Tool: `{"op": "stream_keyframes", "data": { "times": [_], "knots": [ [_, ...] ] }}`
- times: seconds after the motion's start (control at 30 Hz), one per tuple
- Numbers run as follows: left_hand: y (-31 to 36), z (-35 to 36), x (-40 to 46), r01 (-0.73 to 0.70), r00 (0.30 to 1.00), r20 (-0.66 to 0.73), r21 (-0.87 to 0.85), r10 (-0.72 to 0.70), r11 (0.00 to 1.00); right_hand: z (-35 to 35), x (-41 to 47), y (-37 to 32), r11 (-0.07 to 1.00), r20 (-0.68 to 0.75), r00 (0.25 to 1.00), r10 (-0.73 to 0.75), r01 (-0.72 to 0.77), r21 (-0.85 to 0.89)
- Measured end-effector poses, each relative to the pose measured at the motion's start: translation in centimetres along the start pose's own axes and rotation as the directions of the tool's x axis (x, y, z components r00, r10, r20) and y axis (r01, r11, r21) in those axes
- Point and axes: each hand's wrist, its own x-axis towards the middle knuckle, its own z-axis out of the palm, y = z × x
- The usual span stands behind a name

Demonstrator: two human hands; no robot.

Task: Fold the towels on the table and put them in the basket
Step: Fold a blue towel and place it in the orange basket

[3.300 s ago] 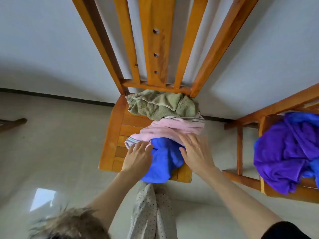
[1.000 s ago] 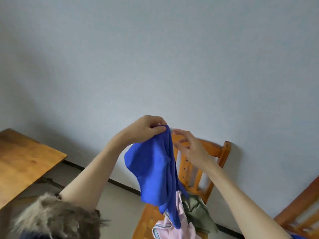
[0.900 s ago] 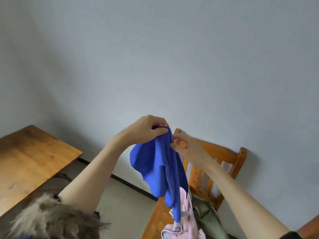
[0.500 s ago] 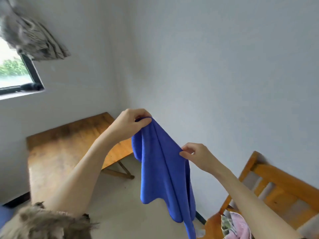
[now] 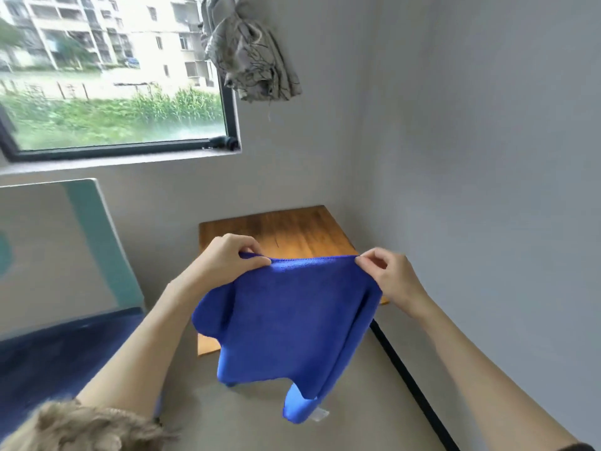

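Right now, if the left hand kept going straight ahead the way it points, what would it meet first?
Probably the wooden table, lying just beyond the left hand, which pinches the blue towel; depth is uncertain, so it might pass over the top.

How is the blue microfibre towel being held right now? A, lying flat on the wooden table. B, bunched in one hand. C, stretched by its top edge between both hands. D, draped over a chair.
C: the left hand and right hand each pinch an end of the blue microfibre towel's top edge, and it hangs in the air in front of the wooden table.
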Motion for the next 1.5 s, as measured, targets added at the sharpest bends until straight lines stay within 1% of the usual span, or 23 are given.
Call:
{"op": "stream_keyframes", "data": {
  "times": [0.07,0.1,0.17,0.27,0.37,0.5,0.6,0.67,0.77,0.83,0.9,1.0,1.07,1.13,1.2,1.3,1.4,1.5],
  "knots": [
    [-2.3,-0.1,0.9,0.05,0.999,0.0,-0.002,-0.05,0.999,1.4,2.9,-0.8,0.999,0.026,0.999,-0.038,0.038,-0.01],
    [-3.2,-0.3,1.5,0.067,0.997,-0.025,-0.016,-0.067,0.998,2.0,4.3,-1.0,0.998,0.041,0.998,-0.054,0.055,-0.023],
    [-4.8,-0.9,3.2,0.091,0.987,-0.129,-0.063,-0.098,0.994,3.1,7.3,-1.0,0.992,0.09,0.992,-0.09,0.097,-0.086],
    [-6.3,-1.6,6.5,0.085,0.947,-0.295,-0.142,-0.124,0.986,5.0,11.9,0.2,0.957,0.184,0.974,-0.134,0.175,-0.231],
    [-6.9,-1.5,10.0,0.051,0.929,-0.355,-0.157,-0.104,0.986,6.9,16.1,2.5,0.931,0.209,0.97,-0.12,0.183,-0.316],
    [-8.5,-1.1,14.2,0.108,0.923,-0.349,-0.166,-0.161,0.98,9.2,20.3,6.3,0.918,0.165,0.986,-0.032,0.094,-0.385],
    [-10.9,-0.9,16.8,0.142,0.925,-0.329,-0.167,-0.19,0.976,10.8,22.8,8.5,0.924,0.127,0.991,0.028,0.023,-0.381],
    [-12.8,-0.5,18.3,0.182,0.925,-0.309,-0.147,-0.22,0.972,11.9,24.6,9.2,0.93,0.132,0.99,0.043,0.009,-0.368],
    [-15.8,0.2,20.4,0.271,0.907,-0.291,-0.15,-0.304,0.951,13.4,28.2,9.7,0.944,0.155,0.984,0.09,-0.035,-0.327],
    [-18.1,0.7,22.0,0.317,0.899,-0.268,-0.147,-0.346,0.937,14.2,31.0,10.2,0.943,0.174,0.976,0.127,-0.064,-0.327],
    [-20.4,1.3,24.1,0.346,0.898,-0.238,-0.134,-0.369,0.929,15.0,33.9,11.0,0.938,0.162,0.978,0.133,-0.072,-0.339],
    [-24.4,2.9,27.3,0.397,0.899,-0.173,-0.062,-0.402,0.916,16.5,38.3,12.4,0.9,0.106,0.98,0.166,-0.106,-0.422],
    [-27.1,4.3,29.3,0.435,0.895,-0.108,-0.004,-0.433,0.9,17.8,40.8,13.3,0.849,0.093,0.974,0.205,-0.13,-0.512],
    [-29.6,5.9,31.4,0.459,0.888,-0.074,0.046,-0.455,0.887,19.4,43.2,14.4,0.792,0.095,0.971,0.218,-0.12,-0.599],
    [-31.6,7.4,33.8,0.465,0.885,-0.092,0.113,-0.457,0.878,21.1,45.6,15.7,0.759,0.101,0.974,0.204,-0.092,-0.645],
    [-34.3,9.4,37.3,0.482,0.874,-0.177,0.189,-0.453,0.856,23.5,48.8,17.5,0.729,0.121,0.977,0.175,-0.046,-0.683],
    [-36.9,11.4,40.0,0.491,0.869,-0.209,0.249,-0.449,0.835,25.8,51.2,19.8,0.731,0.115,0.979,0.166,-0.044,-0.681],
    [-38.7,14.1,40.1,0.496,0.867,-0.204,0.267,-0.454,0.826,28.1,51.5,22.4,0.765,0.16,0.967,0.199,-0.051,-0.642]
  ]
}}
